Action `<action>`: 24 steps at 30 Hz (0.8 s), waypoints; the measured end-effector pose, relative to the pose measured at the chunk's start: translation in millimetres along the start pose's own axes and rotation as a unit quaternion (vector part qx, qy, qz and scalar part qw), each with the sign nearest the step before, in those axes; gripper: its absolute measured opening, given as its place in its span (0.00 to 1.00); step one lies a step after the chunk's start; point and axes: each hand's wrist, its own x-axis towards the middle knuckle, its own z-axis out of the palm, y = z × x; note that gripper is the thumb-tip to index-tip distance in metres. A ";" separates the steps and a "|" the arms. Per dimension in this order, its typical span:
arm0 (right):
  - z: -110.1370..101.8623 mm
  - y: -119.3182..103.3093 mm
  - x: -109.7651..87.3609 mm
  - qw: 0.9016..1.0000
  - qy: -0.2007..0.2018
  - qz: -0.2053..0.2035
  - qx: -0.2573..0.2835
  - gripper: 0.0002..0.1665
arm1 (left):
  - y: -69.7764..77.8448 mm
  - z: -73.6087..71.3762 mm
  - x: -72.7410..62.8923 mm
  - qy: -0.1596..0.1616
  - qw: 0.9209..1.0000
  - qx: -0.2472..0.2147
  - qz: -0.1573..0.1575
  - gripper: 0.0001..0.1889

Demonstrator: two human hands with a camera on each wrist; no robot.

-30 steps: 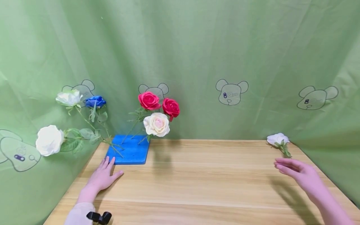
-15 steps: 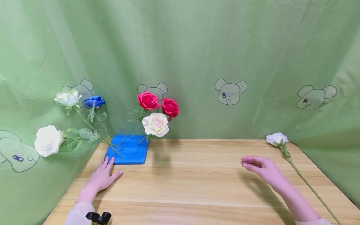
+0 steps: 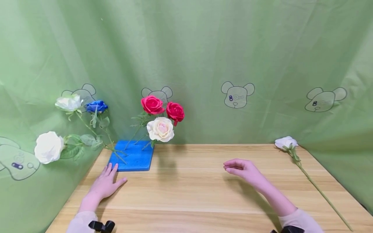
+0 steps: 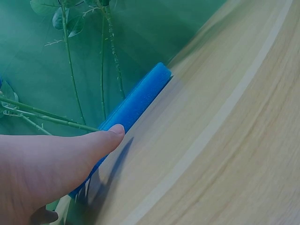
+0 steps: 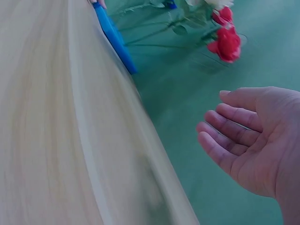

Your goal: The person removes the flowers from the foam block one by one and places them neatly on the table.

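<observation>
My left hand [image 3: 104, 184] lies spread at the front left corner of a flat blue foam block [image 3: 137, 165], its fingertips at the block's edge. Several artificial roses stand with their stems in that block: two red roses [image 3: 152, 105], a cream-pink rose [image 3: 161, 129], a blue rose [image 3: 97, 106] and two white roses [image 3: 49, 147] leaning left. My right hand [image 3: 244, 171] hovers over the table right of centre, fingers loosely bent, with nothing in it. Beyond it, at the right, a pale lilac-white rose [image 3: 287, 143] lies on the table, its long stem pointing toward the front right.
The wooden table [image 3: 198, 194] has a green curtain [image 3: 198, 58] with printed bear heads behind it and at both sides. Blooms of the leaning white roses overhang the table's left edge.
My right hand has moved left, away from the rose lying at the right, whose whole stem now shows. My left hand and the roses in the block have stayed in place.
</observation>
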 end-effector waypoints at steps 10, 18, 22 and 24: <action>40.7 -6.5 15.4 0.998 -0.054 -0.024 0.013 0.24 | 0.0 -0.2 0.6 0.000 1.000 0.001 0.001 0.47; 72.4 -11.9 20.9 0.994 -0.098 -0.034 0.024 0.23 | 0.1 -0.1 -0.2 -0.003 1.000 -0.001 -0.001 0.48; 88.9 -15.6 24.7 0.992 -0.117 -0.038 0.038 0.22 | -0.2 -0.4 0.0 -0.003 1.000 -0.001 0.000 0.48; 96.6 -18.3 26.8 0.990 -0.124 -0.039 0.044 0.21 | -0.2 -0.8 0.0 -0.002 1.000 -0.001 0.000 0.48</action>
